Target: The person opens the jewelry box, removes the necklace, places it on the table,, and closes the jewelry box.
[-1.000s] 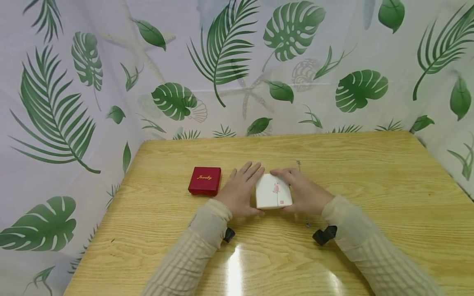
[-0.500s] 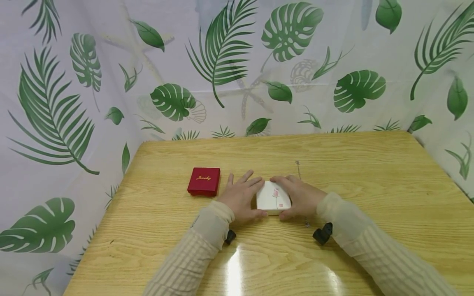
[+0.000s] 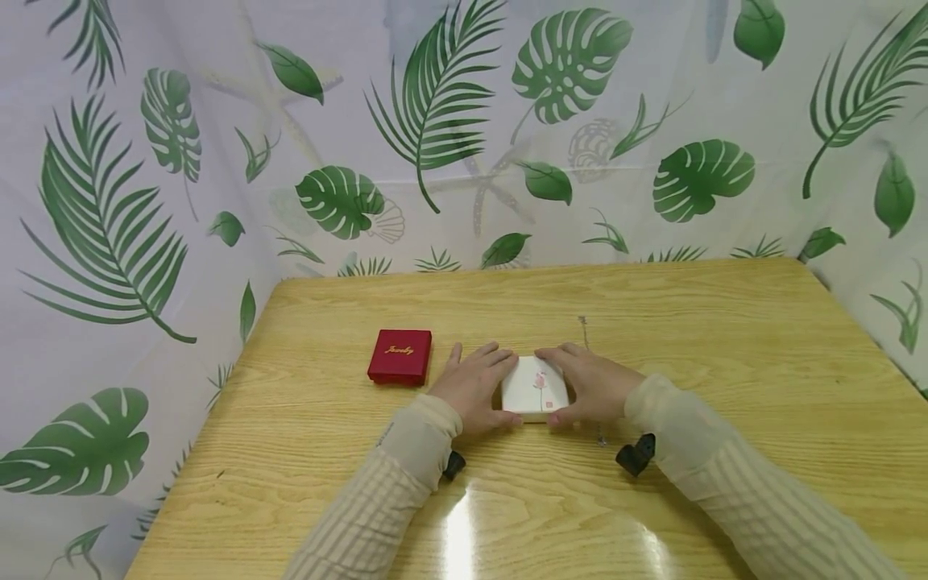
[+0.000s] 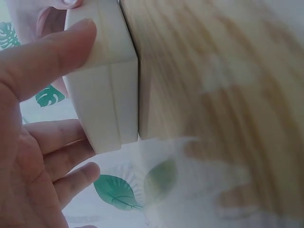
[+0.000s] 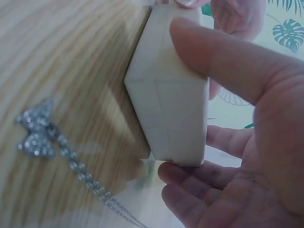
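Note:
A small white box (image 3: 535, 385) with a pink flower printed on its top rests on the wooden table, a seam running along its sides in both wrist views. My left hand (image 3: 474, 392) holds its left side, thumb (image 4: 71, 47) on the near face and fingers toward the far edge. From the right, my right hand (image 3: 596, 385) grips it the same way, thumb (image 5: 194, 42) on the near face. A silver chain (image 3: 584, 330) lies beside the box, partly hidden under the right hand and forearm; its sparkling bow-shaped charm (image 5: 37, 128) shows close in the right wrist view.
A closed red jewelry box (image 3: 400, 356) with gold lettering sits left of the left hand. Behind the wooden table (image 3: 689, 322) and along its sides hangs a leaf-patterned cloth (image 3: 449, 217).
The white top has come down with both hands and moved slightly toward me, so the box's front side now shows. Over the last half second the hands stay nearly still.

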The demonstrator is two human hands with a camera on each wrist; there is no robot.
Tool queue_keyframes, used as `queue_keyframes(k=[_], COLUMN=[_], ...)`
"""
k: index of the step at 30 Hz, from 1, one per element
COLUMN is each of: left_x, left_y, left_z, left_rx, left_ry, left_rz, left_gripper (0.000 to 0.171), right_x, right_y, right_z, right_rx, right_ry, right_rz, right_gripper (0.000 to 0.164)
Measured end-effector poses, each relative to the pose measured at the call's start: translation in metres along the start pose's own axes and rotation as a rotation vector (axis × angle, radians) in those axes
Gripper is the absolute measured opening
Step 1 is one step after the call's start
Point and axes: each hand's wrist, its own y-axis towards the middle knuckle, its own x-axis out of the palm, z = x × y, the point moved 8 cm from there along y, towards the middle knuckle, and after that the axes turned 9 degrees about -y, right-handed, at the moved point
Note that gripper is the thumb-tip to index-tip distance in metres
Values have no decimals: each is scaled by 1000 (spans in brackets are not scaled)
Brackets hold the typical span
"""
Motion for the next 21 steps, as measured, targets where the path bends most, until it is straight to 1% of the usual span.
queue_keyframes(k=[6,10,21], left_x=[2,2,1], left_y=[1,2,3], left_z=[-1,-1,-1], left_rx=[-12,-17,-26], left_ry=[-20,-31,-49], left_rz=[-22,-30,-26], left_gripper=[92,92,92], right_x=[2,2,1], right_y=[2,2,4], right_z=[2,2,3], right_rx=[20,15,32], right_ry=[4,0,-1], right_rz=[-20,-20,-34], right_gripper=[102,101,101])
